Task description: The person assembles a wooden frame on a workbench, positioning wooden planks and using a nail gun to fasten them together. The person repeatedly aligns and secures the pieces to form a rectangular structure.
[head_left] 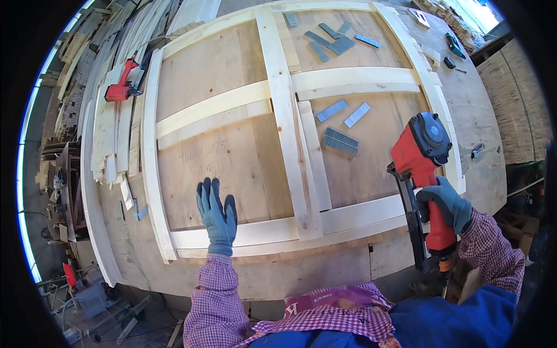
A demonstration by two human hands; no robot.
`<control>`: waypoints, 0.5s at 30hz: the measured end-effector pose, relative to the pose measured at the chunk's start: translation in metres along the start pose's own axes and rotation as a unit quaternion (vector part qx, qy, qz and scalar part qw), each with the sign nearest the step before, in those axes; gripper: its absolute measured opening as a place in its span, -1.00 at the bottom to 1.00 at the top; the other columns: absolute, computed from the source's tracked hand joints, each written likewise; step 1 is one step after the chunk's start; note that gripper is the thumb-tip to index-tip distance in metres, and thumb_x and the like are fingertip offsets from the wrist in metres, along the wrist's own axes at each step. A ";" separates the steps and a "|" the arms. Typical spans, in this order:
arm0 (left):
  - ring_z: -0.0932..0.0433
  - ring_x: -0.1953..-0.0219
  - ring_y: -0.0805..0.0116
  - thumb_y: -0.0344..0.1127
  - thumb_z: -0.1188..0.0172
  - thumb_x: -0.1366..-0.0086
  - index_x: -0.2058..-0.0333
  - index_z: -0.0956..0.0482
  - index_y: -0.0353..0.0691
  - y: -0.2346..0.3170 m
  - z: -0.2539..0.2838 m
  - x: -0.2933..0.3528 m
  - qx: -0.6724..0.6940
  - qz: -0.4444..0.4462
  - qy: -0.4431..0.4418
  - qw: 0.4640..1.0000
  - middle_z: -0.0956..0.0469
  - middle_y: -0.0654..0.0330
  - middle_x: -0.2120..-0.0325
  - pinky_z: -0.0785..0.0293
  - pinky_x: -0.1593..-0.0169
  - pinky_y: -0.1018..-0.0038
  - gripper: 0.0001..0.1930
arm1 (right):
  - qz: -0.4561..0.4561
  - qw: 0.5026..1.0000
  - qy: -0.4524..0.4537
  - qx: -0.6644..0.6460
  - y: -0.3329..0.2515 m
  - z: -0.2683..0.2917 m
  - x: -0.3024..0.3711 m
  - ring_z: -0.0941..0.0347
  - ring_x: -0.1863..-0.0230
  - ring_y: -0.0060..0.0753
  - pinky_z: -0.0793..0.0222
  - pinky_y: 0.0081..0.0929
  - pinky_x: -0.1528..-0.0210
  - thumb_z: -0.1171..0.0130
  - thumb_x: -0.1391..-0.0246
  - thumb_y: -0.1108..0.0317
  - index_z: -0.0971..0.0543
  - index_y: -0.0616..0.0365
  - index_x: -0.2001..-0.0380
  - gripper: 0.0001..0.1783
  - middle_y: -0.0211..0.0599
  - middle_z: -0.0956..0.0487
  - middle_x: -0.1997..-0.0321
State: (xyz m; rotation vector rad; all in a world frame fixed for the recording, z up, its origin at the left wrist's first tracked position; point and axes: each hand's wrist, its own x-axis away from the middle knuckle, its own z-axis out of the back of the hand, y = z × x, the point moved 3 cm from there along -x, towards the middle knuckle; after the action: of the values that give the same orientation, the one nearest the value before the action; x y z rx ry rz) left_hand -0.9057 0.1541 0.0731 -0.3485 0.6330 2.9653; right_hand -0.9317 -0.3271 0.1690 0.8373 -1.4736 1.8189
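Head view: the nailer, presumably heavy and rigid, is held by its handle, seemingly the best hold, in the right grip at the frame's near right corner; the left grip is spread, empty.

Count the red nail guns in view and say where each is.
2: one nail gun in the right hand, a second nail gun lying on planks at the left. Others may be hidden.

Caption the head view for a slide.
Gloved right hand gripping a red nail gun, open left hand over a wooden frame where staple strips lie.
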 end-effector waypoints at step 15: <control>-0.14 -0.29 -0.06 -0.07 0.00 -0.31 -0.20 -0.28 -0.22 -0.050 -0.209 -0.243 -0.099 0.015 0.025 0.995 -0.26 0.00 -0.22 0.05 -0.34 0.07 -0.45 | -0.115 0.992 -0.001 -0.056 0.011 0.032 -0.072 -0.45 0.72 -0.22 -0.45 -0.35 0.63 -0.09 0.09 0.48 -0.47 0.34 0.47 -0.89 -0.09 -0.49 0.66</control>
State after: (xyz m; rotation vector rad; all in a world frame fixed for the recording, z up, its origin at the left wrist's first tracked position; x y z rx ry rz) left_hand -0.6207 0.1037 -0.0738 -0.4339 0.3499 3.0640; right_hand -0.8958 -0.3664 0.1102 0.9112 -1.4039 1.5530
